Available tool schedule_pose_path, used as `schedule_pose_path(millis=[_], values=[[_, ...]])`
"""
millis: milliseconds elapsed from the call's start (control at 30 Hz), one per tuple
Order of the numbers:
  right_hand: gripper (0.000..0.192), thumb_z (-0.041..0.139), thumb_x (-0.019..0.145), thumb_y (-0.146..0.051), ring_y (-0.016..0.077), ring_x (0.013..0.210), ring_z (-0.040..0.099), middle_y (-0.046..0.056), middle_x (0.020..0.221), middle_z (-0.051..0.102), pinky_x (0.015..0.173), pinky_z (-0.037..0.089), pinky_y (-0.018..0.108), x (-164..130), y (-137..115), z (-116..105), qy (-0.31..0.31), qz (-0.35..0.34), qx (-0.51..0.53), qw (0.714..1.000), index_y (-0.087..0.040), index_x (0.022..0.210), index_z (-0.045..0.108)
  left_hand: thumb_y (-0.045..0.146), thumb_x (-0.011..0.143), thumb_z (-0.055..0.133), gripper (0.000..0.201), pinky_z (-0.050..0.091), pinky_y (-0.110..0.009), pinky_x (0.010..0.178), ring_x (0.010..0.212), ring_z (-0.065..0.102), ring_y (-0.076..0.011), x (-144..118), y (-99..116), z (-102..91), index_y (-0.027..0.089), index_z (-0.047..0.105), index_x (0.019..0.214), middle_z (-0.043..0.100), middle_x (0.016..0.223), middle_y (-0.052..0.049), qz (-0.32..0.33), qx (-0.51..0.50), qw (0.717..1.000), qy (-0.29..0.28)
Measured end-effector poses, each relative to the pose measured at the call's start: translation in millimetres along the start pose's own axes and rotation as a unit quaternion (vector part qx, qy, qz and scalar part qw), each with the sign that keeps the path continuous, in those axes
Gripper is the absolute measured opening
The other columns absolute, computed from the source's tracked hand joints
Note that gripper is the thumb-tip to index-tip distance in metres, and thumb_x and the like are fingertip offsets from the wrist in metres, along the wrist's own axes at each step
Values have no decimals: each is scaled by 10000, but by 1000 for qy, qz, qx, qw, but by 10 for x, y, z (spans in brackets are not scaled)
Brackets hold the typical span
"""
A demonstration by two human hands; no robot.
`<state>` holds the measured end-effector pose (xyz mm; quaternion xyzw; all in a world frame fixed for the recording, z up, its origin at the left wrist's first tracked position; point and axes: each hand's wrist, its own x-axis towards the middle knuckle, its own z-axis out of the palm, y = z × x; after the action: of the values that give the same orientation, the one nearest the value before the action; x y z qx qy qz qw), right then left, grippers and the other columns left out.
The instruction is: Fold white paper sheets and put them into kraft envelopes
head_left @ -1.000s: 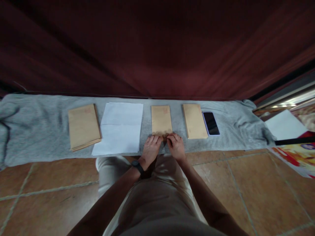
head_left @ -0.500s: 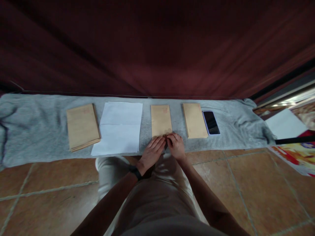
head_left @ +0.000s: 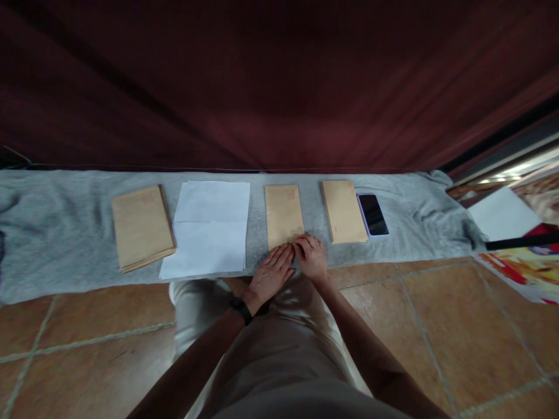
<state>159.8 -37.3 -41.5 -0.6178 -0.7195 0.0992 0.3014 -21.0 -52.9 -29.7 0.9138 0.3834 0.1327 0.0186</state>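
Observation:
A narrow brown envelope (head_left: 283, 212) lies on a grey cloth (head_left: 61, 233) spread on the floor in front of me. My left hand (head_left: 273, 272), with a black band on its wrist, lies flat with the fingers together, its tips at the envelope's near edge. My right hand (head_left: 311, 256) presses with bent fingers on the envelope's near right corner. Whether either hand grips the envelope is hidden by the fingers.
On the cloth also lie a stack of brown envelopes (head_left: 140, 226) at the left, white paper sheets (head_left: 208, 228), another brown envelope (head_left: 343, 210) and a dark phone (head_left: 373, 214). A dark red curtain (head_left: 279, 87) hangs behind. A white sheet (head_left: 502, 213) and colourful printed paper (head_left: 524, 267) lie at the right. Tiled floor is near me.
My left hand has turned and flattened, its fingers now pointing up-right toward the envelope's near edge. My right hand stays at the near right corner. The view has shifted slightly.

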Motion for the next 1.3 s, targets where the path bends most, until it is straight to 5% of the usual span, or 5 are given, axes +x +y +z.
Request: schedule_pose_path(millis=[400, 600, 767, 1033, 1300], values=[[123, 549, 994, -210, 222, 1068, 618, 62, 1098, 702, 925, 446, 371, 15, -6, -21, 12, -11, 12, 1000, -227, 1034, 665, 335, 1018, 464, 537, 269, -455, 1269, 1495, 369, -252, -19, -3, -17, 119, 441, 1509, 459, 1571, -129, -20, -32, 999, -17], [121, 551, 980, -181, 217, 1075, 619, 55, 1107, 707, 936, 443, 367, 9, 24, -31, 2, -11, 32, 999, -223, 1017, 659, 274, 1015, 452, 521, 342, -473, 1218, 1465, 410, -265, 23, -17, -33, 151, 399, 1519, 486, 1547, -136, -82, -89, 992, 30], [94, 578, 974, -219, 223, 1091, 622, 57, 1122, 706, 954, 447, 381, -4, 53, -31, -1, -12, 47, 999, -226, 1026, 655, 178, 982, 472, 333, 493, -453, 1034, 1214, 593, -272, 136, -111, -40, 184, 563, 1302, 634, 1308, -128, -180, -142, 970, 78], [100, 584, 973, -243, 231, 1152, 612, 74, 1182, 691, 988, 458, 405, -8, 99, -20, -15, -15, 59, 998, -227, 1035, 660, 188, 969, 516, 105, 501, -447, 917, 1032, 592, -273, 259, -195, -64, 204, 619, 973, 656, 1094, -101, -181, -128, 973, 69], [104, 546, 983, -234, 242, 1193, 589, 101, 1240, 662, 991, 454, 417, -14, 44, -6, 3, 13, 32, 999, -214, 1007, 645, 175, 969, 495, 116, 490, -440, 922, 1018, 582, -275, 284, -205, -76, 201, 606, 949, 644, 1060, -103, -191, -110, 972, 81]])
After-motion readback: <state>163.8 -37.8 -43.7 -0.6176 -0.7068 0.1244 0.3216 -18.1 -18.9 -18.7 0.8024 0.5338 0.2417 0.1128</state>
